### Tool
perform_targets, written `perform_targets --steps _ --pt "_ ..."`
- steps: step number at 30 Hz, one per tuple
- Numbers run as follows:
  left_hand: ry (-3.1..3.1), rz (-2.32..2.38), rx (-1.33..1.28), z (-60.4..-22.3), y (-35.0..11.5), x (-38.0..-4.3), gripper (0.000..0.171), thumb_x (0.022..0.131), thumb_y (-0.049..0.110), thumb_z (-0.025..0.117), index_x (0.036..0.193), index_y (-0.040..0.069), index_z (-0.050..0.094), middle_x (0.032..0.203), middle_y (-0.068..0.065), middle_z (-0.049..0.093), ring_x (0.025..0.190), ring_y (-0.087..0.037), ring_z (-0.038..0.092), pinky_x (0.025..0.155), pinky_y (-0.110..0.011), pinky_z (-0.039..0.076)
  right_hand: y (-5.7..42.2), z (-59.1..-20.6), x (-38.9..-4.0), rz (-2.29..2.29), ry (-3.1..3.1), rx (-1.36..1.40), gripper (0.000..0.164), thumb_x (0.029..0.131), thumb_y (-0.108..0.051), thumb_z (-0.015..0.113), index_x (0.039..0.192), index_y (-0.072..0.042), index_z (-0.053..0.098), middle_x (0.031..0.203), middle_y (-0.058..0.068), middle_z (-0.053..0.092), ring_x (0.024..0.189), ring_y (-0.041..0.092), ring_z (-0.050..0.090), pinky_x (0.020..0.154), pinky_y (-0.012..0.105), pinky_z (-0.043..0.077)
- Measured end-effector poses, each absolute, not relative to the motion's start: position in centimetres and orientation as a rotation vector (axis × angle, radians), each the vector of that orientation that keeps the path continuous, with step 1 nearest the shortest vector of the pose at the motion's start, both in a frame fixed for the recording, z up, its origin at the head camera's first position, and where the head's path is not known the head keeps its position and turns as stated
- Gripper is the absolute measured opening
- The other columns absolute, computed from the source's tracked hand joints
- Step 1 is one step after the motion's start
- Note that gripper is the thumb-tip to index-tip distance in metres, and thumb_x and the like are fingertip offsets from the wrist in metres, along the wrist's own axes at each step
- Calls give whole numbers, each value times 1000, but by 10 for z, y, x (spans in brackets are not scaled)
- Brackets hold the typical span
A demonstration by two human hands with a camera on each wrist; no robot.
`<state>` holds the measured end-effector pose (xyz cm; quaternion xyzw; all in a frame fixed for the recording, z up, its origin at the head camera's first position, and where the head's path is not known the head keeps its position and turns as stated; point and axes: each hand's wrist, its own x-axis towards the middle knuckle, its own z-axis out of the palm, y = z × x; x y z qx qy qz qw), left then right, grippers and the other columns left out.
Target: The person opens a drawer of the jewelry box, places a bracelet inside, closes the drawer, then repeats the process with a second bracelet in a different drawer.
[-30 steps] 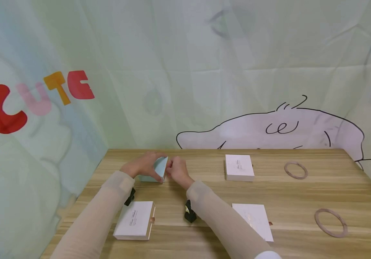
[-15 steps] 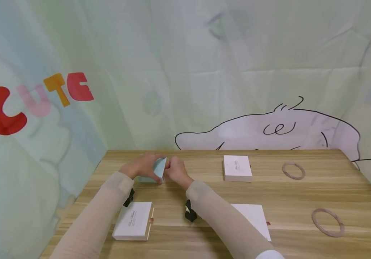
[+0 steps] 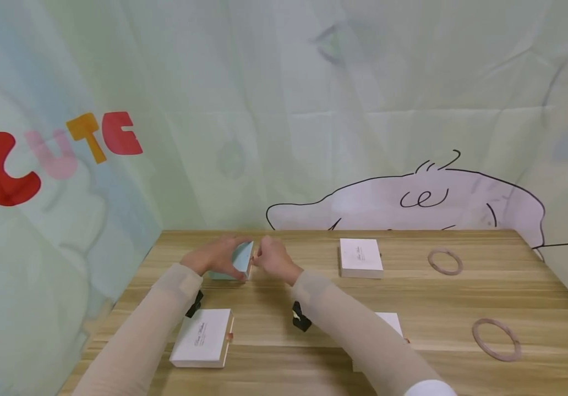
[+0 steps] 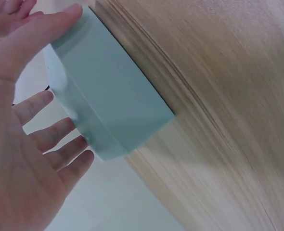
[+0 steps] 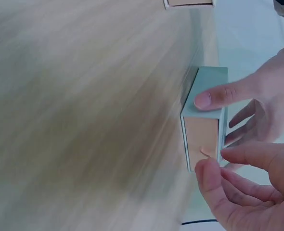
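Note:
A mint-green drawer box [image 3: 242, 256] lies at the back left of the table. My left hand [image 3: 217, 256] grips it, the thumb on its near side and the fingers along its far side; in the left wrist view the green sleeve [image 4: 108, 91] shows closely. The box's pinkish drawer front [image 5: 200, 134] faces right, framed by the sleeve and level with its edge. A small ribbon pull tab [image 5: 205, 151] sticks out of it. At that tab is my right hand [image 3: 275, 258], thumb and index finger pinching its end while the other fingers curl in.
A white box [image 3: 201, 338] with a ribbon tab lies at the front left, another white box [image 3: 360, 257] at the back right. My right sleeve partly covers a third white box [image 3: 390, 322]. Two brownish rings [image 3: 444, 262] lie at the right. A printed curtain [image 3: 284, 137] hangs behind.
My right hand has drawn back slightly to the right from the box's end, and the tab shows between. My left hand keeps its grip. The head view has shifted a little.

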<state>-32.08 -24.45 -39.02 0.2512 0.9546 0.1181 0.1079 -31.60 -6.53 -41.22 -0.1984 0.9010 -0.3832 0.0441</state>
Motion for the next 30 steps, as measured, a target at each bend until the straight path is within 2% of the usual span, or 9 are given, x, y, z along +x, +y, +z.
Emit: perform_targets --steps 5,8,12,17,22,30 --pt "2808 343 723 -390 -246 -319 96 72 36 89 149 3 43 140 -23 48 105 -34 50 80 -46 48 -58 -405 -311 -1077 2743 -649 25 85 0 74 65 -2 61 56 -2 52 51 10 45 46 21 36" --pt "2811 340 743 -388 -244 -317 95 74 38 87 149 1 42 145 -24 45 119 -40 48 91 -53 46 -55 -399 -306 -1012 2746 -691 20 85 0 75 70 -1 62 61 -1 54 56 11 47 50 21 39" --pt "2817 324 790 -385 -239 -314 95 75 41 85 148 -2 42 148 -25 43 134 -45 39 104 -59 37 -48 -394 -299 -937 2744 -779 15 85 0 75 75 0 64 65 0 56 60 11 48 55 22 40" --pt "2813 314 807 -378 -232 -309 95 77 44 84 149 -1 41 150 -23 41 137 -43 36 107 -58 34 -37 -391 -292 -875 2741 -902 12 85 -2 76 84 5 67 75 6 64 70 16 56 65 27 48" --pt "2802 300 816 -370 -225 -301 96 78 46 83 151 2 38 152 -22 38 138 -43 34 106 -59 34 -28 -386 -285 -816 2736 -997 12 86 -4 77 81 3 69 82 9 67 80 22 62 73 31 51" --pt "2813 262 1004 -366 -215 -294 98 78 54 80 151 1 40 151 -20 42 137 -40 39 108 -54 36 -7 -374 -268 -811 2699 -1055 11 86 -6 75 84 2 68 76 6 64 71 15 57 67 28 49"
